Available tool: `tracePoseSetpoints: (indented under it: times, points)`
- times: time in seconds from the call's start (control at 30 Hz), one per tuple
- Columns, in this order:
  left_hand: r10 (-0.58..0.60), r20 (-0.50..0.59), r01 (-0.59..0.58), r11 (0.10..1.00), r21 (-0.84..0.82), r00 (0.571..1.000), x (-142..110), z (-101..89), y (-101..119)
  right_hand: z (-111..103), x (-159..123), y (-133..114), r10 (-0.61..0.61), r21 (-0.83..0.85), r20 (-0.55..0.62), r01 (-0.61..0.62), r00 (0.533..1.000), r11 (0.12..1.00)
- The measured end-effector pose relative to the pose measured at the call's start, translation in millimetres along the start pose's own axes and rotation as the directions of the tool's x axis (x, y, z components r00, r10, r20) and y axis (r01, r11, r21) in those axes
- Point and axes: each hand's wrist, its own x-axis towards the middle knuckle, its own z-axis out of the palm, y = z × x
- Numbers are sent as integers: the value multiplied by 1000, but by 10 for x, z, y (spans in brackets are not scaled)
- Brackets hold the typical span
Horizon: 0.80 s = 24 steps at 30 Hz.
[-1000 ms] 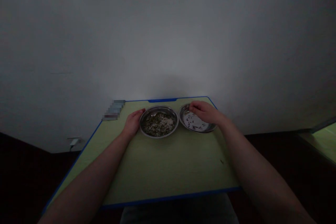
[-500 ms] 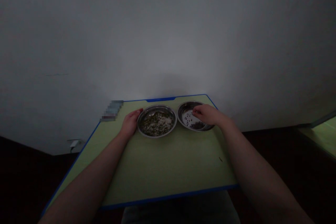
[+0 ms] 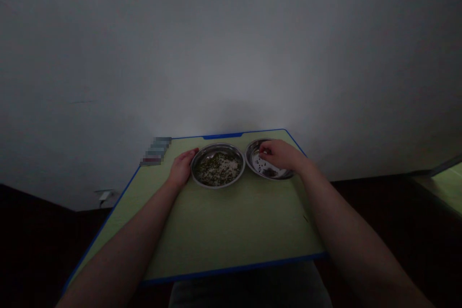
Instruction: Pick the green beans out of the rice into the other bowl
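A metal bowl (image 3: pixel 218 186) with a mix of white grains and small green and dark beans stands near the middle of the table. My left hand (image 3: pixel 181 167) holds it by its left side, the fingers along the outer wall. Touching or almost touching it on the right is a second metal bowl (image 3: pixel 251 166), with dark beans scattered on its pale bottom. My right hand (image 3: pixel 280 155) is over this bowl, thumb and fingertips pinched together. Whatever lies between those fingertips is too small to make out. The hand and wrist hide the bowl's far right part.
Both bowls stand on a pale green table (image 3: pixel 231 231) with a blue edge, against a grey wall (image 3: pixel 231 57). A blurred-out flat item (image 3: pixel 156 150) lies at the back left corner. A small dark sliver (image 3: pixel 305 219) lies at the right. A plug (image 3: pixel 104 196) sits low on the wall.
My right hand has moved slightly left over the right bowl, its fingertips still pinched. My left hand stays at the left bowl. The whole view has shifted a little.
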Motion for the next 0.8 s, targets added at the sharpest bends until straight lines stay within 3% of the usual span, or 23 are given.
tracePoseSetpoints:
  times: [0.2, 0.37, 0.53, 0.8]
  points:
    - [10, -17, -9, 998, 54, 1000, -60, 28, 73, 104, 503, -569, -189, -70, 112, 197, 976, 978]
    - [-2, -14, 2, 1000, 18, 1000, -61, 37, 67, 316, 905, -927, -257, -113, 141, 273, 956, 955]
    - [-15, 3, 15, 1000, -13, 1000, -40, 36, 37, 493, 1126, -1058, -265, -153, 170, 291, 949, 944]
    - [-1, -7, 1, 999, -43, 1000, -60, 49, 58, 658, 1241, -1193, -196, -189, 175, 228, 965, 955]
